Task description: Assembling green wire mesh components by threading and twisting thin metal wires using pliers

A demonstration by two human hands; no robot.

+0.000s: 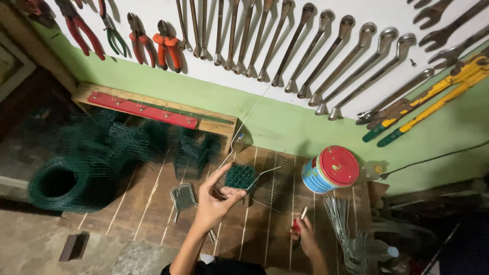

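My left hand (pixel 216 198) is raised above the wooden bench (pixel 147 209) and holds a small square piece of green wire mesh (pixel 240 176) with a thin bent wire (pixel 244 122) running up from it. Its forefinger points up along the wire. My right hand (pixel 304 235) rests low on the bench and grips a small red-handled tool (pixel 297 224), its tip pointing up. A small wire mesh scoop (pixel 183 197) lies on the bench just left of my left hand.
A roll of green mesh (pixel 63 182) and several folded mesh pieces (pixel 127 142) sit at the left. A red-lidded tin (pixel 331 169) stands at the right, cut wires (pixel 340 219) beside it. Wrenches (pixel 305 51), pliers (pixel 153 43) and yellow bolt cutters (pixel 433 97) hang on the wall.
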